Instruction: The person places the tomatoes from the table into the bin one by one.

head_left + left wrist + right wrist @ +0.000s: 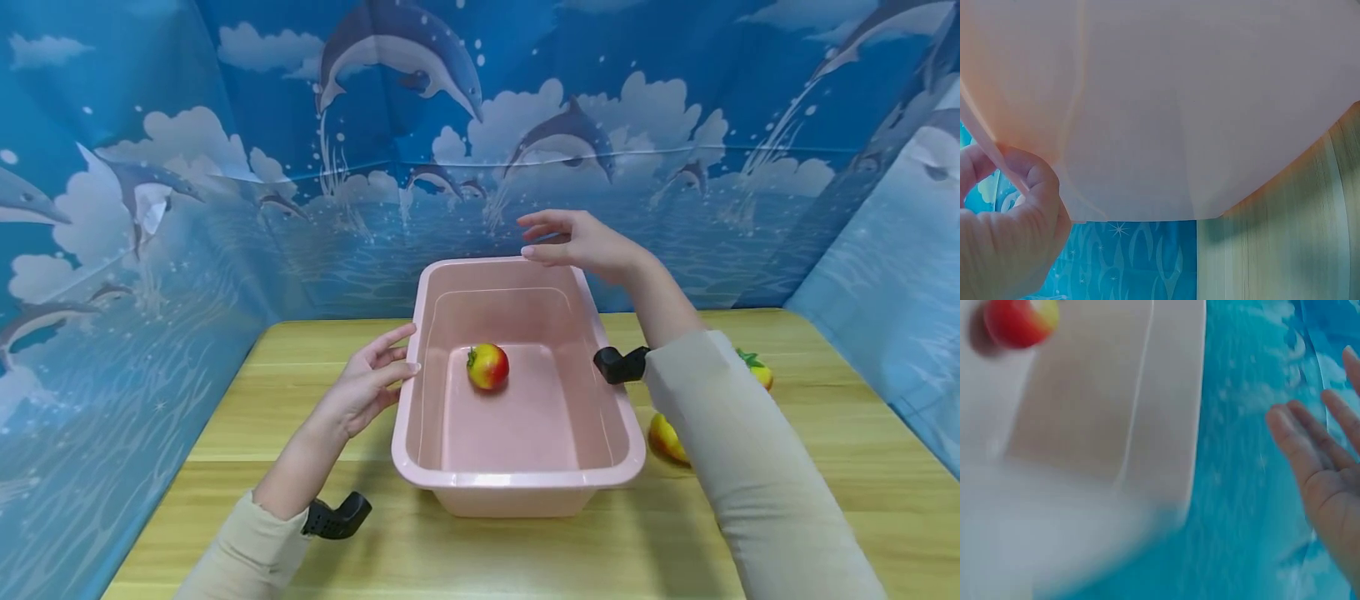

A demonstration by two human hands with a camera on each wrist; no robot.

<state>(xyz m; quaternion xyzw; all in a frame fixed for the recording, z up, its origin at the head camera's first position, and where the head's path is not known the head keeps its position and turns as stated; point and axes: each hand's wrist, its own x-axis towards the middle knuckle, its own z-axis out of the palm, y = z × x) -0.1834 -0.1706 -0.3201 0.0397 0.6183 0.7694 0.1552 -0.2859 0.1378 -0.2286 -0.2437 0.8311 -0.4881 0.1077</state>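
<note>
A pink plastic basin (510, 479) stands over the wooden table, its inside facing me. One round red-and-yellow fruit (487, 367) with a green stem end lies on its floor, left of the middle. My left hand (369, 379) grips the basin's left rim, thumb on the near side; the left wrist view shows the fingers curled around the rim's edge. At the far right corner of the basin my right hand (581, 246) hovers with fingers loosely extended. In the right wrist view that hand (1329, 469) is apart from the rim and holds nothing.
On the wooden table (247, 417), right of the basin, are a yellow fruit (666, 439) and a yellow one with green leaves (759, 372), both partly hidden by my right sleeve (750, 467). A blue dolphin-print curtain (360, 233) encloses the back and sides.
</note>
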